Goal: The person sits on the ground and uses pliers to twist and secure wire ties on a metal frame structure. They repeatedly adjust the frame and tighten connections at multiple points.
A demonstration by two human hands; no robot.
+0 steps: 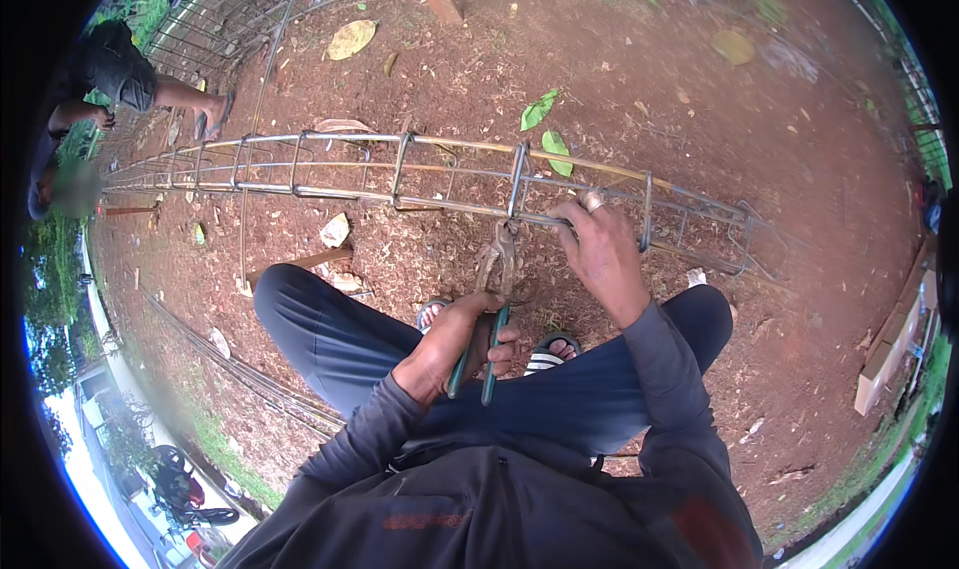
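A long cage of steel rebar [345,191], its rods joined by square stirrups, runs across in front of me. My left hand [478,339] is closed around the green handles of a pair of pincers [496,269]. The jaws of the pincers meet the near rod at the foot of a stirrup [518,179]. To the right of that stirrup, my right hand [602,249] is wrapped over the near rod, fingers curled on it, with a ring on one finger. Another stirrup [647,209] stands just beyond this hand. Whether tie wire sits in the jaws is too small to tell.
Wooden pieces [310,261] lie under and near the cage. Loose rods [240,374] rest on the ground at left. Another person [120,69] stands at the far left beside a mesh of bars [215,19]. Leaves [539,109] dot the reddish soil. A pale board [894,339] lies far right.
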